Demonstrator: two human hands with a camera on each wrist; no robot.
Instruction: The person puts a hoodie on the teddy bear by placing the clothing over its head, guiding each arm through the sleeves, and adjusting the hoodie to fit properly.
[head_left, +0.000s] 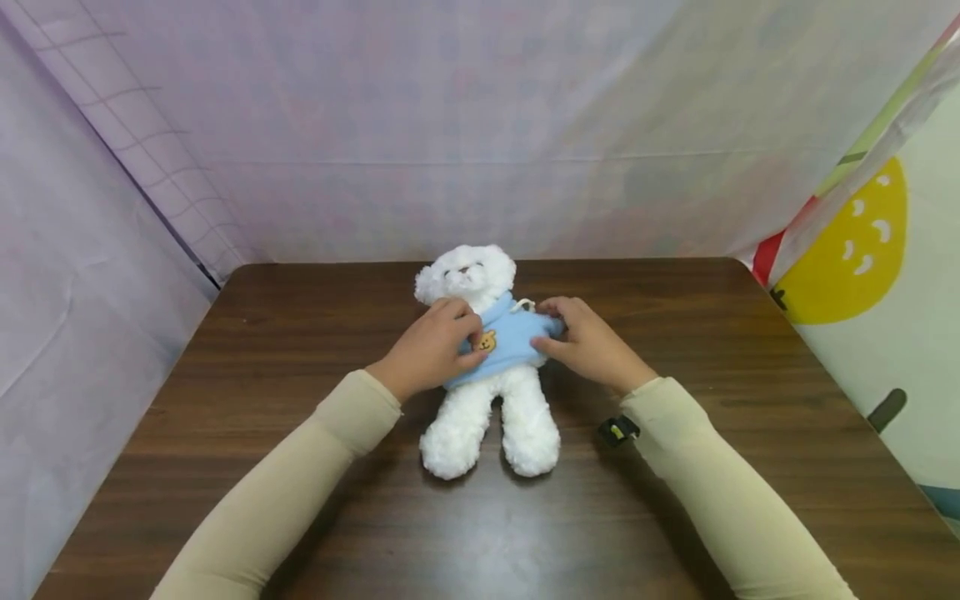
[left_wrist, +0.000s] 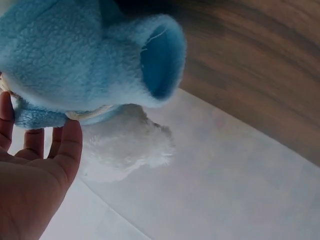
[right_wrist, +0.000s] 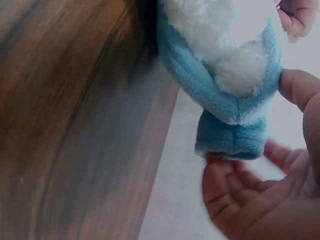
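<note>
A white teddy bear (head_left: 531, 421) lies on its back, head toward the far table edge, with a light blue fleece sweater (head_left: 517, 337) over its body. My left hand (head_left: 431, 346) grips the sweater's left side, thumb beside the small bear patch (head_left: 487, 341). Its fingertips meet the fabric close to a cream drawstring (left_wrist: 90, 114) in the left wrist view. One sleeve (left_wrist: 130, 70) there gapes hollow at its cuff. On the other side my right hand (head_left: 588, 346) holds the sweater, fingers at the other sleeve's cuff (right_wrist: 232, 142) and thumb against the hem. White fur bulges out below the hem.
The dark wooden table (head_left: 315, 325) reaches back to a pale curtain (head_left: 465, 125). A small black device (head_left: 618, 431) hangs at the right sleeve. To the right, a wall covering carries a yellow printed shape (head_left: 851, 250).
</note>
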